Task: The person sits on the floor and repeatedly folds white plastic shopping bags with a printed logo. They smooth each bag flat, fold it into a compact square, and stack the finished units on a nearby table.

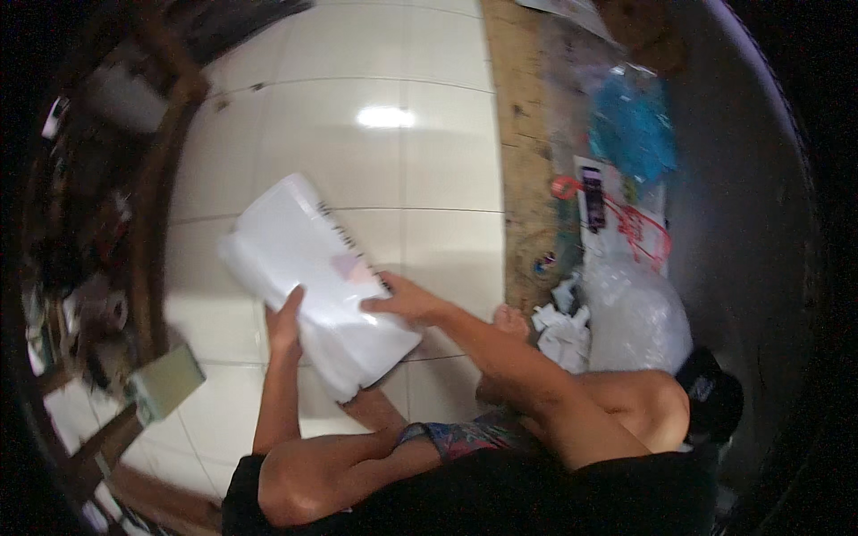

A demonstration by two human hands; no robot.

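Note:
A glossy white plastic packet (286, 241), dark print along one edge and a pinkish patch near it, is held tilted over the floor in front of my crossed legs. My left hand (284, 326) grips its near left side, thumb on top and fingers underneath. On the right edge, my right hand (404, 299) pinches it, with the thumb lying over the upper face and the other fingers partly hidden. The packet's lower end reaches down close to my shin. What is inside it does not show.
White tiles (357, 161) cover the floor. To the right, a wooden board (527, 179) borders blue plastic wrap (635, 125), a dark phone-like object (593, 196), a clear plastic bag (635, 313) and crumpled white scraps (563, 338). A greenish box (167, 384) stands by wooden shelving at left.

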